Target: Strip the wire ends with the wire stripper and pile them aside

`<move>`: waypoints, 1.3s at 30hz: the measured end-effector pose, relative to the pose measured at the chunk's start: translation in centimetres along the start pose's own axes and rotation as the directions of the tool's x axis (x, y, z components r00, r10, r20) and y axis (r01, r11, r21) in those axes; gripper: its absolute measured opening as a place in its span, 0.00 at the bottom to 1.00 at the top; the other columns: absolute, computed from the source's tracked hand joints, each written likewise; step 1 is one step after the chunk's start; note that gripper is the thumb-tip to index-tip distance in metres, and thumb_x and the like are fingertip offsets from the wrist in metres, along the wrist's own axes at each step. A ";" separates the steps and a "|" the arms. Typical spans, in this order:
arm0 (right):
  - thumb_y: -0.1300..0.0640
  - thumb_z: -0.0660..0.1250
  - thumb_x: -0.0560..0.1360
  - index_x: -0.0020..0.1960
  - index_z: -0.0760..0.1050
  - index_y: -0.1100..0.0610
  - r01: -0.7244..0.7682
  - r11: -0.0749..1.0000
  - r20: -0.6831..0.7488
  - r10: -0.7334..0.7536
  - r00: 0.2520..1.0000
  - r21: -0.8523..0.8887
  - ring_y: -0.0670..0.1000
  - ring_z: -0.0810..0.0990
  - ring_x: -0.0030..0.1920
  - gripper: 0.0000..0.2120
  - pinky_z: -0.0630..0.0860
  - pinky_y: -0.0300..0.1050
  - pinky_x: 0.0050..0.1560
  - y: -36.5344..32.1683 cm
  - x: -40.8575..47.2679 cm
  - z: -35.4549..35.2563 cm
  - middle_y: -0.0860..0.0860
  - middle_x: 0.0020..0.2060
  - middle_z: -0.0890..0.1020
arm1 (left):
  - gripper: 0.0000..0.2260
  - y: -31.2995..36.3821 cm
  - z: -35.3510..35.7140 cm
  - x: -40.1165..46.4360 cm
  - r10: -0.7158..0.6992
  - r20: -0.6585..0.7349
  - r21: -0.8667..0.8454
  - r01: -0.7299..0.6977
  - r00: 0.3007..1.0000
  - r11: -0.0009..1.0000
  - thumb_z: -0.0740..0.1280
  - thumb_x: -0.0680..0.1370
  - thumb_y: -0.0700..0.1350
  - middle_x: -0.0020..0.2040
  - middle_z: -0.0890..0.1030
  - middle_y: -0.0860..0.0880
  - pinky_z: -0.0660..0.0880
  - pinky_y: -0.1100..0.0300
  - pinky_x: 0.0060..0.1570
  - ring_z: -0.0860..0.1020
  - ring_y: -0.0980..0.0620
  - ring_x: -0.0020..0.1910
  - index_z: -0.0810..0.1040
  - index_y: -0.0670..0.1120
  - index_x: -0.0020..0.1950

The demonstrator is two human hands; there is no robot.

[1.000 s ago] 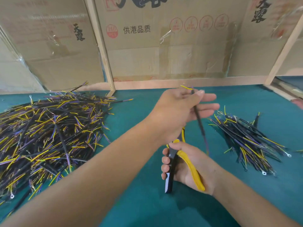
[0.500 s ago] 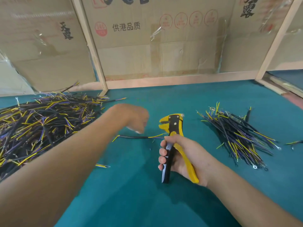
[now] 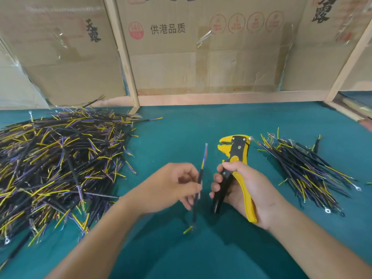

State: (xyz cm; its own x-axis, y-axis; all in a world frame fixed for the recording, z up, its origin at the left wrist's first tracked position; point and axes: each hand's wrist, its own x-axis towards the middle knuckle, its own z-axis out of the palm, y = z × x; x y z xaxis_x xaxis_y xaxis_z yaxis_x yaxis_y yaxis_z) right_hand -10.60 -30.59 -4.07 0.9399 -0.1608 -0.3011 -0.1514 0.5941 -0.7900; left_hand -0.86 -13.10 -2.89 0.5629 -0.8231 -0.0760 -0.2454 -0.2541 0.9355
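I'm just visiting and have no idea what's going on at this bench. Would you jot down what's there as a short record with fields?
Surface: green table
Left hand: pinches one wire, held roughly upright beside the tool
Right hand: grips the wire stripper by its handles, head pointing away
Wire and tool: apart, wire not in the stripper's head
Left side: large wire pile
Right side: smaller wire pile
Backdrop: cardboard boxes behind a wooden frame

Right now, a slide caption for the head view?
Left hand holds a wire beside the wire stripper gripped in the right hand.
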 end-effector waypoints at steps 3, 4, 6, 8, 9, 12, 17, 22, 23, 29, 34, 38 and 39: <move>0.53 0.71 0.66 0.46 0.75 0.60 0.009 1.000 -0.010 -0.009 1.000 -0.007 0.56 0.73 0.34 0.13 0.78 0.55 0.41 0.0 0.0 -0.1 0.56 0.34 0.74 | 0.05 -0.4 0.6 -0.2 -0.010 0.066 -0.005 0.011 0.998 1.000 0.69 0.78 0.35 0.36 0.79 0.42 0.80 0.58 0.33 0.79 0.49 0.31 0.75 0.41 0.44; 0.54 0.71 0.66 0.47 0.75 0.61 0.014 1.000 -0.008 -0.015 1.000 -0.010 0.56 0.74 0.34 0.14 0.78 0.55 0.41 0.1 0.0 -0.2 0.56 0.35 0.74 | 0.05 -0.4 0.7 -0.2 -0.010 0.068 -0.002 0.010 0.998 1.000 0.69 0.78 0.35 0.36 0.79 0.41 0.80 0.57 0.33 0.78 0.49 0.31 0.75 0.42 0.44; 0.55 0.71 0.66 0.49 0.74 0.61 0.033 0.999 0.012 -0.033 0.999 -0.025 0.57 0.74 0.34 0.15 0.79 0.54 0.40 0.2 0.0 -0.2 0.56 0.35 0.74 | 0.06 -0.3 0.8 -0.4 -0.003 0.076 -0.003 0.003 0.997 1.000 0.69 0.78 0.35 0.36 0.78 0.41 0.80 0.57 0.33 0.78 0.49 0.30 0.75 0.42 0.44; 0.57 0.71 0.68 0.51 0.73 0.60 0.057 0.997 0.047 -0.054 0.997 -0.059 0.57 0.74 0.34 0.14 0.79 0.54 0.39 0.2 0.0 -0.2 0.57 0.36 0.73 | 0.06 -0.2 0.8 -0.5 0.005 0.080 0.002 -0.006 0.997 1.000 0.70 0.78 0.36 0.35 0.78 0.43 0.79 0.57 0.33 0.78 0.50 0.30 0.75 0.43 0.44; 0.57 0.71 0.69 0.50 0.73 0.60 0.067 0.995 0.066 -0.062 0.996 -0.076 0.57 0.74 0.35 0.13 0.80 0.54 0.39 0.2 0.0 -0.3 0.57 0.36 0.73 | 0.06 -0.1 0.7 -0.6 0.006 0.082 0.005 -0.006 0.997 1.000 0.70 0.78 0.37 0.35 0.79 0.44 0.79 0.57 0.33 0.78 0.50 0.30 0.75 0.43 0.43; 0.59 0.71 0.71 0.47 0.74 0.60 0.095 0.990 0.101 -0.084 0.991 -0.105 0.57 0.75 0.36 0.08 0.79 0.55 0.41 0.2 -0.1 -0.3 0.57 0.37 0.73 | 0.06 -0.1 0.5 -0.8 0.001 0.091 0.022 -0.003 0.996 1.000 0.70 0.77 0.38 0.32 0.79 0.49 0.79 0.57 0.34 0.78 0.50 0.30 0.75 0.44 0.43; 0.59 0.71 0.70 0.41 0.77 0.60 0.110 0.983 0.115 -0.094 0.989 -0.146 0.59 0.76 0.37 0.05 0.80 0.52 0.40 0.2 -0.3 -0.3 0.58 0.37 0.74 | 0.06 0.2 0.7 -1.0 0.004 0.125 0.078 -0.014 0.992 0.997 0.71 0.77 0.39 0.33 0.80 0.48 0.79 0.56 0.36 0.79 0.50 0.30 0.75 0.45 0.43; 0.59 0.71 0.70 0.43 0.77 0.60 0.129 0.980 0.110 -0.113 0.987 -0.150 0.57 0.77 0.35 0.05 0.80 0.51 0.39 0.2 -0.5 -0.2 0.57 0.36 0.74 | 0.06 0.4 0.7 -1.1 0.011 0.140 0.086 -0.023 0.990 0.996 0.71 0.77 0.39 0.35 0.79 0.47 0.78 0.59 0.35 0.79 0.52 0.30 0.75 0.44 0.44; 0.59 0.71 0.70 0.44 0.76 0.61 0.133 0.978 0.111 -0.116 0.987 -0.161 0.57 0.77 0.35 0.06 0.80 0.51 0.39 0.1 -0.5 -0.2 0.57 0.35 0.75 | 0.06 0.4 0.7 -1.1 0.012 0.143 0.086 -0.024 0.990 0.996 0.71 0.78 0.39 0.35 0.79 0.47 0.78 0.59 0.35 0.79 0.51 0.30 0.75 0.44 0.44; 0.58 0.71 0.69 0.43 0.77 0.61 0.148 0.971 0.090 -0.133 0.987 -0.190 0.57 0.79 0.33 0.07 0.81 0.48 0.37 0.2 -0.7 -0.1 0.57 0.34 0.76 | 0.05 0.1 1.0 -1.0 0.022 0.155 0.015 -0.025 0.988 1.000 0.70 0.78 0.37 0.36 0.79 0.46 0.80 0.56 0.36 0.78 0.50 0.31 0.74 0.39 0.47; 0.58 0.70 0.70 0.44 0.77 0.61 0.151 0.968 0.093 -0.135 0.987 -0.200 0.56 0.79 0.34 0.07 0.80 0.50 0.39 0.2 -0.6 -0.1 0.57 0.34 0.77 | 0.04 0.1 0.9 -1.0 0.027 0.143 -0.026 -0.024 0.989 0.999 0.69 0.78 0.35 0.37 0.79 0.45 0.79 0.58 0.35 0.78 0.50 0.31 0.75 0.38 0.50; 0.58 0.70 0.71 0.47 0.75 0.60 0.116 0.985 0.063 -0.109 0.992 -0.128 0.57 0.76 0.35 0.08 0.80 0.55 0.41 0.2 -0.4 0.1 0.57 0.35 0.75 | 0.13 0.3 0.7 -0.7 0.079 -0.025 -0.254 -0.083 0.997 0.964 0.65 0.80 0.31 0.39 0.80 0.43 0.80 0.56 0.36 0.78 0.47 0.34 0.70 0.44 0.60; 0.58 0.70 0.71 0.48 0.74 0.60 0.101 0.990 0.057 -0.096 0.994 -0.103 0.57 0.75 0.35 0.09 0.80 0.55 0.41 0.2 -0.4 0.1 0.57 0.35 0.75 | 0.15 0.3 0.6 -0.5 0.095 -0.112 -0.300 -0.125 0.989 0.946 0.64 0.80 0.31 0.39 0.80 0.43 0.80 0.57 0.36 0.78 0.47 0.35 0.71 0.46 0.63</move>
State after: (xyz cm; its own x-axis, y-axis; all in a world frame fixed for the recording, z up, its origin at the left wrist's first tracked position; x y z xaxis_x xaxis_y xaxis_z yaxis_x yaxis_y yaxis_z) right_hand -10.95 -30.35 -4.09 0.9659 -0.1720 -0.1935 -0.0862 0.4909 -0.8669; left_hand -1.68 -13.04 -2.77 0.6218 -0.7813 0.0529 -0.0657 0.0153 0.9977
